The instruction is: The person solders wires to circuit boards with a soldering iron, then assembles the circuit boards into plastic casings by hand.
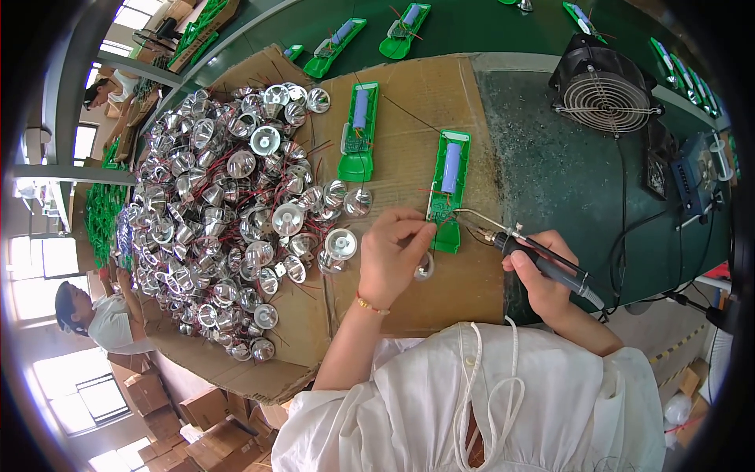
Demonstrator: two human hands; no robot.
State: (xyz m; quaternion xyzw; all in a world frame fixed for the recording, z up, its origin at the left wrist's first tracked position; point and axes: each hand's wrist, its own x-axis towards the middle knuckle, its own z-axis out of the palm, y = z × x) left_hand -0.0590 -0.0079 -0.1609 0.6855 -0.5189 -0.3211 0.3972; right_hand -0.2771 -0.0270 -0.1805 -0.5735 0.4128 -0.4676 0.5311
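Observation:
My right hand is wrapped round a black soldering iron. A thin curved metal tube on the iron reaches to the small circuit board in a green plastic housing, which also holds a purple cylindrical battery. My left hand pinches a thin red wire at the board's left edge; the fingers partly cover it. Just below those fingertips lies a silvery reflector cup, partly hidden by the hand. A second green housing with a battery lies further left.
A large heap of reflector cups with red wires fills the cardboard on the left. At the back right stand a black fan and a blue soldering unit. More green housings line the far side. Two people sit at left.

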